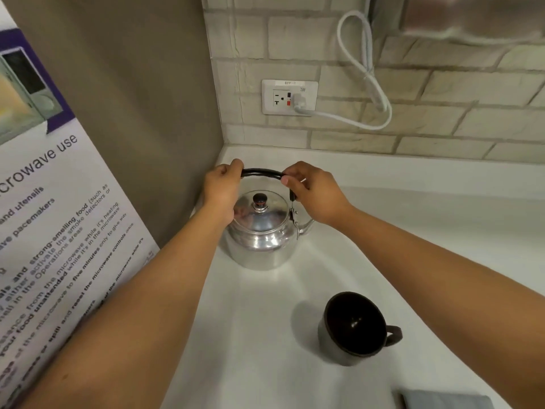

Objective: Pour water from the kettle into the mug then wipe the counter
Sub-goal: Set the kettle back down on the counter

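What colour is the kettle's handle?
Black, seen in the head view: the kettle handle, gripped at both ends.

— What's sitting on that back wall?

— A white outlet plate (290, 97) is showing on the pale brick tiles (442, 93), with a small label strip along its top edge. A white plug (300, 102) is sitting in its right half.

— And the cord?

— A white cable (361, 62) is running from that plug to the right, then looping upward toward a blurred pale object (472, 17) in the top right corner.

— Anything to the left?

— A plain tan panel (132, 98) is meeting the tiles at the corner. In front of it a poster (50, 202) is leaning into view, carrying purple trim, a microwave picture and the words "microwave use" partly cut off.
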